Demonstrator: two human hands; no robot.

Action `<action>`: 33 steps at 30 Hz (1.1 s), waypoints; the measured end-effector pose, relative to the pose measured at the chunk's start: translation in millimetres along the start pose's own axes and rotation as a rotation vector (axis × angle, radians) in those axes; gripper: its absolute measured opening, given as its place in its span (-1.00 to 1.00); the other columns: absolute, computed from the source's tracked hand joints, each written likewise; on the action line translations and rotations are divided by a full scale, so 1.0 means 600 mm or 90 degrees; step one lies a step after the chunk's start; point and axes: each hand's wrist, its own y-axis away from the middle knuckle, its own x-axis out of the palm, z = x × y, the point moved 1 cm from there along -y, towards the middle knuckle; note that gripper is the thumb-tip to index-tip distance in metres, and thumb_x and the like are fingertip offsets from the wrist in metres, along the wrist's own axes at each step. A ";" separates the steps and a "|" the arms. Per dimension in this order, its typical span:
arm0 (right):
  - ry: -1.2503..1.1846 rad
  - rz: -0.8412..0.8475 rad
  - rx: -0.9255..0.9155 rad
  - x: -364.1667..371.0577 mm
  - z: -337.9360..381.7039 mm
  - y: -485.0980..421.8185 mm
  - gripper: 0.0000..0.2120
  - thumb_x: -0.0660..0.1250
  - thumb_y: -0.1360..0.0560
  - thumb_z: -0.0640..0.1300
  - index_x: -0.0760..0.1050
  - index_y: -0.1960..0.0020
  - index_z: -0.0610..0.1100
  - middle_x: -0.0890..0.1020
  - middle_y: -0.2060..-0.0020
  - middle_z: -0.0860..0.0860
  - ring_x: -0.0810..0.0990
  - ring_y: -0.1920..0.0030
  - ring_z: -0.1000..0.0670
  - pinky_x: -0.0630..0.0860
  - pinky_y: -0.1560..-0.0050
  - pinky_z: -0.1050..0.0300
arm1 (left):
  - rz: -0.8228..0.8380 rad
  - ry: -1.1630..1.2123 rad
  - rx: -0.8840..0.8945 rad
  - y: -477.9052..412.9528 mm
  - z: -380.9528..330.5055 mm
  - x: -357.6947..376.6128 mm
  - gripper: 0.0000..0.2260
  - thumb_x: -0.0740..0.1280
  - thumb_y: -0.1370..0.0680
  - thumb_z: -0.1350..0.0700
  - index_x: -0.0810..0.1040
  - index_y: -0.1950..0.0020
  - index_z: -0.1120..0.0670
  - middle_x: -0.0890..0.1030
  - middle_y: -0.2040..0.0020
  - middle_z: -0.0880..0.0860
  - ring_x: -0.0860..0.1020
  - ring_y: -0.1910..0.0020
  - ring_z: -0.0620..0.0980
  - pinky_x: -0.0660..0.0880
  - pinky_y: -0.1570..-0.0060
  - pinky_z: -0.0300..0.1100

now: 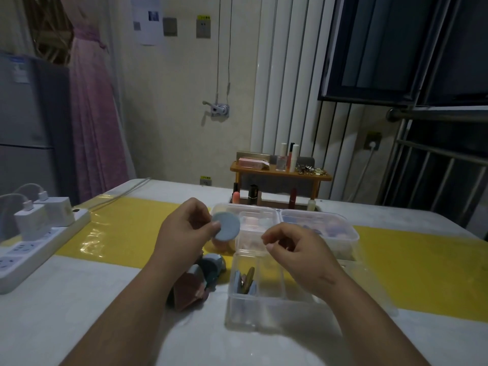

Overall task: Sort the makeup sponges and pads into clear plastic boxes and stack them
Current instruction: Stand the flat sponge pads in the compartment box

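This is a lived-in room in a home: a grey fridge (26, 114) beside a hanging pink dress (92, 114), a small wooden shelf (280, 174) of cosmetics (287, 157), and a power strip (39, 247) with phone chargers (56, 210) on the cloth-covered tabletop (79, 299).

Two hands: left hand (184, 228), right hand (298, 249). One round blue pad (227, 225). At least three clear boxes: near box (253, 307), middle box (224, 210), right box (343, 233). Two chargers (30, 220) on one power strip (15, 260), left of frame. Loose pads (192, 286), lower centre, overlap too much to count.
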 end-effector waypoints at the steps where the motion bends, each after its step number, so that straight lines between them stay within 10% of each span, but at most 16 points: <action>1: -0.011 0.003 -0.001 0.000 0.000 0.000 -0.81 0.35 -0.55 -0.16 0.59 0.02 0.14 0.62 0.13 0.19 0.53 0.15 0.25 0.49 0.17 0.31 | 0.006 0.019 0.000 0.001 -0.003 0.002 -0.85 0.49 -0.46 0.22 0.53 0.19 0.10 0.62 0.27 0.04 0.61 0.28 -0.04 0.51 0.34 -0.28; 19: -0.078 -0.024 -0.044 0.001 0.009 0.003 -0.83 0.37 -0.54 -0.16 0.64 0.02 0.10 0.66 0.13 0.20 0.59 0.09 0.13 0.58 0.07 0.14 | 0.156 0.114 0.012 0.011 -0.008 0.030 -0.89 0.44 -0.50 0.30 0.62 0.16 0.10 0.68 0.24 0.07 0.67 0.23 0.08 0.64 0.17 -0.09; 33: 0.007 0.057 -0.014 -0.008 -0.004 0.004 -0.85 0.36 -0.42 -0.12 0.61 0.24 0.11 0.62 0.30 0.20 0.51 0.28 0.14 0.52 0.19 0.06 | 0.049 0.055 -0.029 -0.002 0.006 0.012 -0.89 0.40 -0.53 0.22 0.63 0.17 0.05 0.63 0.34 -0.09 0.57 0.36 -0.22 0.49 0.36 -0.26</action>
